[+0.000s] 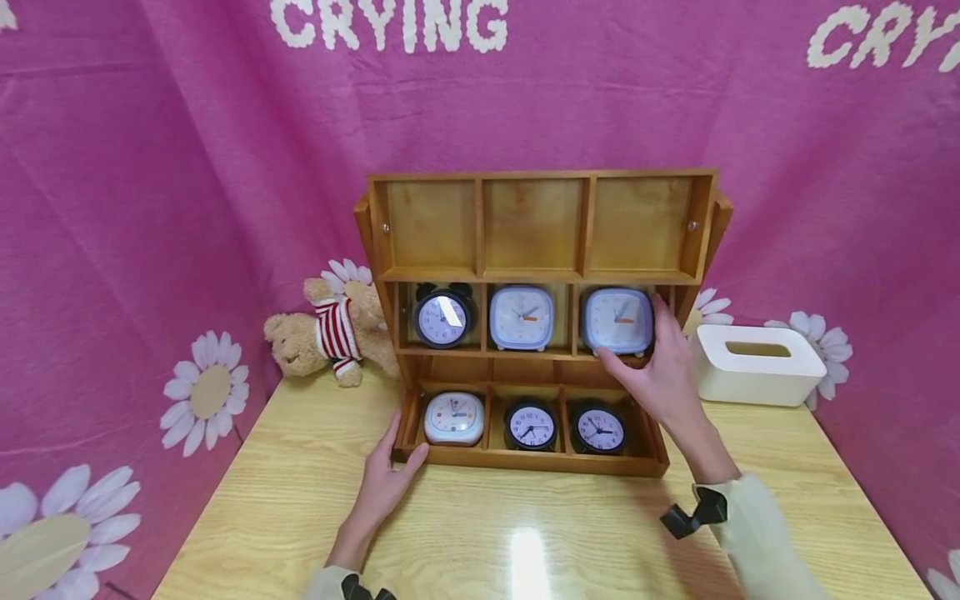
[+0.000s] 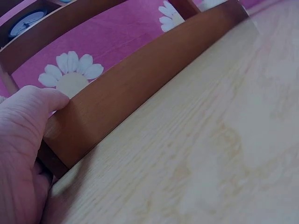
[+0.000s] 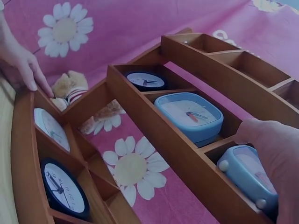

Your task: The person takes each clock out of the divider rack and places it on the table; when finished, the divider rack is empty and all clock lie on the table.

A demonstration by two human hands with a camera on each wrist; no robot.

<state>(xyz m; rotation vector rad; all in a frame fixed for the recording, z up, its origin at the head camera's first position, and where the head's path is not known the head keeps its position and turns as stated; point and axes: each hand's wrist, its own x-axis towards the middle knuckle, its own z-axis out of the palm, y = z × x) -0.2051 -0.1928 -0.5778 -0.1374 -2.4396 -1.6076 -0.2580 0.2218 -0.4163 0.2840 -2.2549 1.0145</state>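
A tiered wooden shelf (image 1: 536,460) holds alarm clocks in its middle and bottom rows. My right hand (image 1: 666,371) grips a blue alarm clock (image 1: 618,322) in the middle row's right compartment, thumb at its lower edge and fingers along its right side. In the right wrist view this clock (image 3: 247,177) tilts over the compartment's front board. My left hand (image 1: 386,479) holds the shelf's bottom left corner; the left wrist view shows the thumb (image 2: 58,100) on the front board, with the other fingers mostly hidden. Another blue clock (image 1: 522,317) and a black twin-bell clock (image 1: 442,317) share the middle row.
In the bottom row sit a pale oval clock (image 1: 453,418) and two round black clocks, one central (image 1: 531,426) and one right (image 1: 598,429). A teddy bear (image 1: 300,343) lies left of the shelf. A white tissue box (image 1: 757,379) stands right, close to my right forearm.
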